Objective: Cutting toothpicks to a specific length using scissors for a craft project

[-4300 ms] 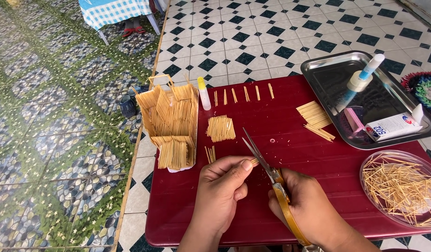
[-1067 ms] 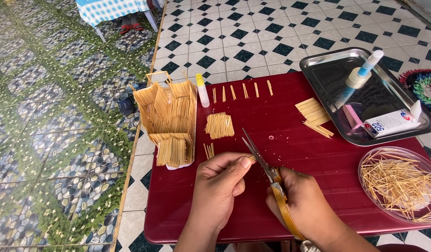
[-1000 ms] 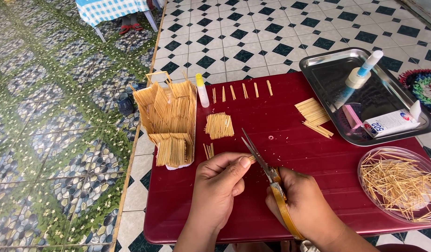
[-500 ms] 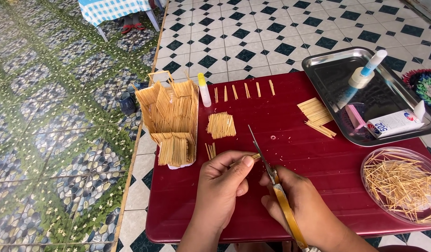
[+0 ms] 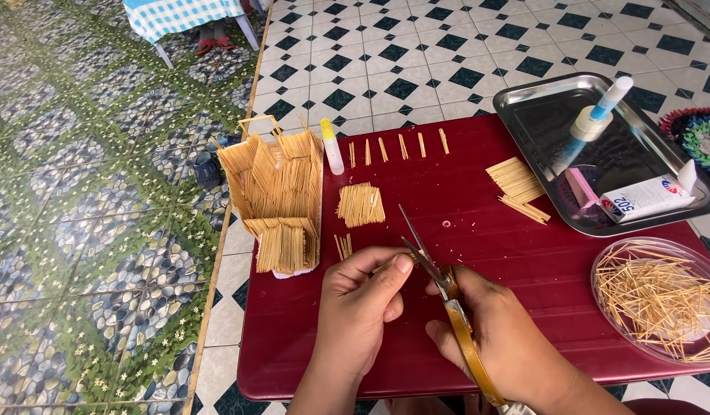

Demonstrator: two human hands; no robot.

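Note:
My left hand (image 5: 361, 307) pinches a small bundle of toothpicks (image 5: 385, 266) between thumb and forefinger over the dark red table (image 5: 478, 253). My right hand (image 5: 499, 338) grips yellow-handled scissors (image 5: 439, 280), whose blades stand open around the bundle's tip. A model house of toothpicks (image 5: 276, 200) stands at the table's left edge. Beside it lie a glued toothpick panel (image 5: 361, 204) and a few short cut sticks (image 5: 344, 246).
A yellow-capped glue bottle (image 5: 332, 147) and a row of short stick pieces (image 5: 397, 147) lie at the back. More panels (image 5: 518, 187) rest next to a steel tray (image 5: 539, 115) holding glue tubes and a small box. A clear dish of loose toothpicks (image 5: 655, 300) sits right.
The scissor blades shut on the bundle half a second ago and have now opened again. Both hands have stayed in nearly the same spot.

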